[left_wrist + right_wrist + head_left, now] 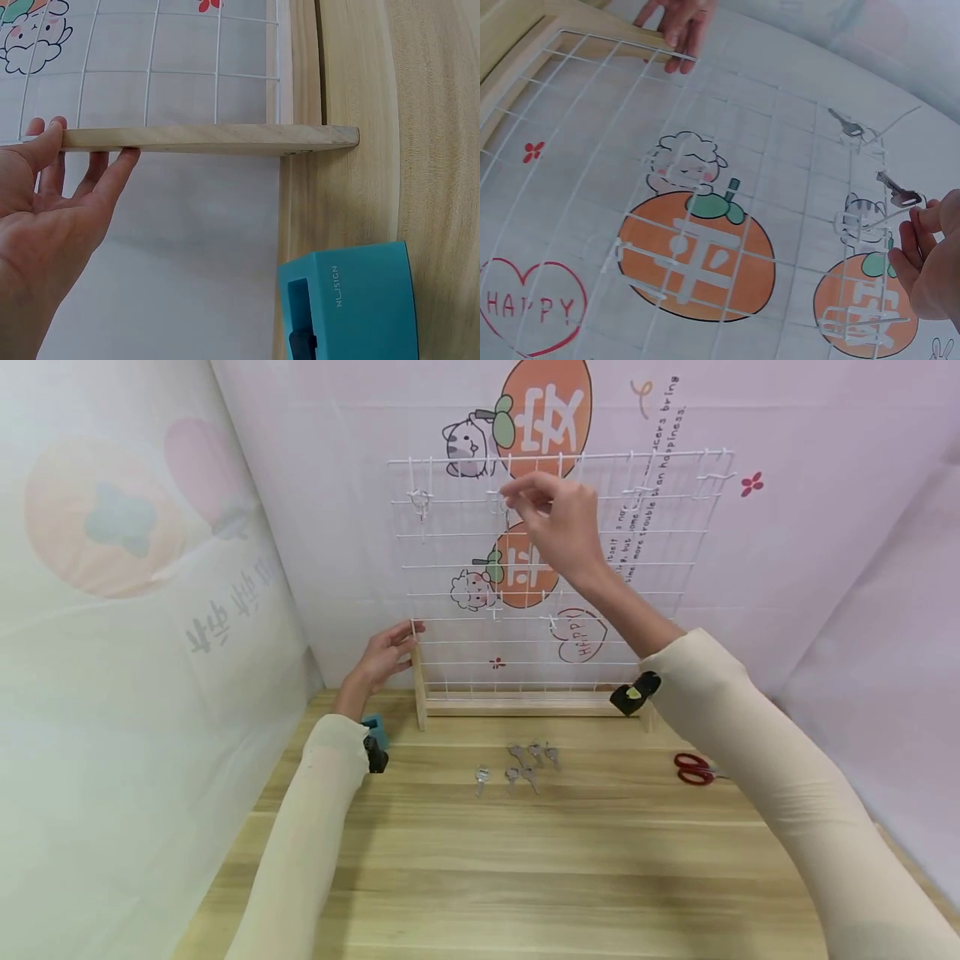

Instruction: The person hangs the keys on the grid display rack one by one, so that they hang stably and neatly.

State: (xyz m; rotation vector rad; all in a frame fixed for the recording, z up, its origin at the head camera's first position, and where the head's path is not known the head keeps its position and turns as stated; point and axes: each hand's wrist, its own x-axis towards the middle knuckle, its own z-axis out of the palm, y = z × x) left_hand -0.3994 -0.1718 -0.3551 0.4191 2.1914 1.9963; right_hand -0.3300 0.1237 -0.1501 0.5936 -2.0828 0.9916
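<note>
My left hand (56, 195) grips the upper end of the wooden side post (217, 137) of the stand, its fingers on both sides of the wood. High at the wire grid (551, 566), my right hand (562, 522) pinches a silver key (900, 191) by its bow end, close to a white hook (889, 219). Another key (847, 124) hangs on a neighbouring hook, left of the right hand in the head view. Several loose keys (482, 777) lie on the wooden table (480, 868) in front of the stand.
Red-handled scissors (694, 769) lie at the right of the table, near the right forearm. A teal box (360, 300) stands beside the stand's left foot. More white hooks (637, 492) hang on the grid. Printed cloth walls (337, 527) stand behind and at both sides.
</note>
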